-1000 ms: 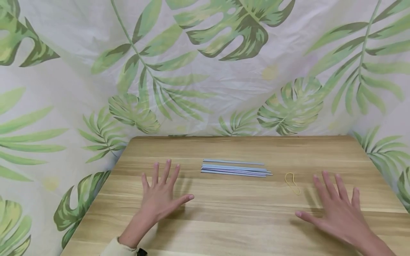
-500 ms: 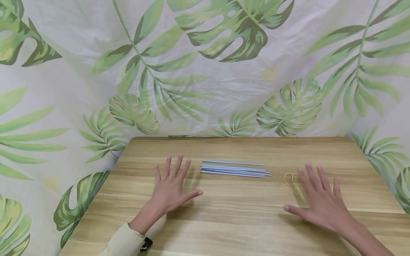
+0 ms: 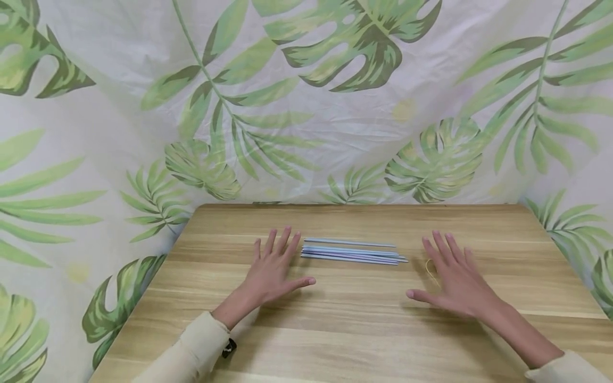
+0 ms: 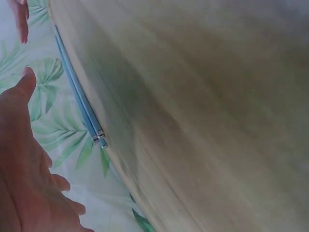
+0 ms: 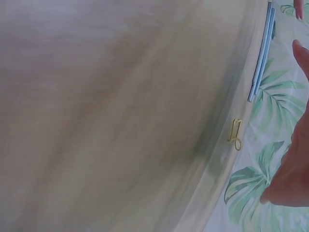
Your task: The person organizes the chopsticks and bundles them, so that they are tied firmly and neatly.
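Note:
Several thin blue and lilac sticks [image 3: 351,254] lie side by side on the table, with a single blue stick [image 3: 349,242] just behind them. My left hand [image 3: 272,271], fingers spread, hovers at the left ends of the sticks and holds nothing. Over to their right, my right hand [image 3: 457,279] is also spread and bare, partly covering a yellow rubber band [image 3: 432,270] in the head view. The right wrist view shows that rubber band [image 5: 235,134] whole, lying on the tabletop beyond the hand's shadow.
The wood-grain table [image 3: 335,330] ends at a back edge against a white cloth [image 3: 345,138] printed with green leaves, which also hangs along both sides. A small black object [image 3: 229,348] shows under the left sleeve [image 3: 191,346].
Both hands have moved inward and forward, the left toward the stick ends and the right over the rubber band. The sticks and the band have stayed in place.

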Available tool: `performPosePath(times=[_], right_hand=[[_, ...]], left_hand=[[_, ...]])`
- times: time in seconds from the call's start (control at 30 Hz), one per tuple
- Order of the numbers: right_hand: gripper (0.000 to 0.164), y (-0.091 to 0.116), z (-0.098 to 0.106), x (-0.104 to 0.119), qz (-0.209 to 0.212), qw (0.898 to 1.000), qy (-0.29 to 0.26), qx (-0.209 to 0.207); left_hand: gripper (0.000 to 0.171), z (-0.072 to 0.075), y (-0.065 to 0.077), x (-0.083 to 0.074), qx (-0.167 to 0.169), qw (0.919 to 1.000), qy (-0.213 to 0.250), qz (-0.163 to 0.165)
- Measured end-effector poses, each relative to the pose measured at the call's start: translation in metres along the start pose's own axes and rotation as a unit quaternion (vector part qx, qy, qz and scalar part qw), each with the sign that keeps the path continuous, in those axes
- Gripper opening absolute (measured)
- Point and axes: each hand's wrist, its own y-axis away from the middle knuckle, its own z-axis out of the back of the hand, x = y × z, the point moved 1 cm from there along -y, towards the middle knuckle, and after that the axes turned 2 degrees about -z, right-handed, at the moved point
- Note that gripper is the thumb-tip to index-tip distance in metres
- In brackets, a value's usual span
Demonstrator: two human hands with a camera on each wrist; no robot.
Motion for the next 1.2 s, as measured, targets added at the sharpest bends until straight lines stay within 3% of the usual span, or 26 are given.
performPosePath(times=[0.23,0.47,0.83,1.2], right_hand=[[0.126,-0.025,-0.008,0.004,0.027,0.999,-0.015,0.032],[0.126,-0.049,-0.015,0.002,0.028,0.998,-0.031,0.050],[0.129,-0.082,-0.028,0.007,0.036,0.996,-0.058,0.065],[0.122,-0.099,-0.045,0.011,0.070,0.993,-0.063,0.069]], left_hand=[[0.117,-0.004,-0.020,0.000,0.003,0.9988,0.027,-0.040],[0.115,-0.007,-0.036,-0.002,0.016,0.9966,0.056,-0.058],[0.116,-0.012,-0.061,-0.007,0.024,0.9949,0.056,-0.079],[0.113,-0.021,-0.082,-0.009,0.040,0.9913,0.055,-0.112]])
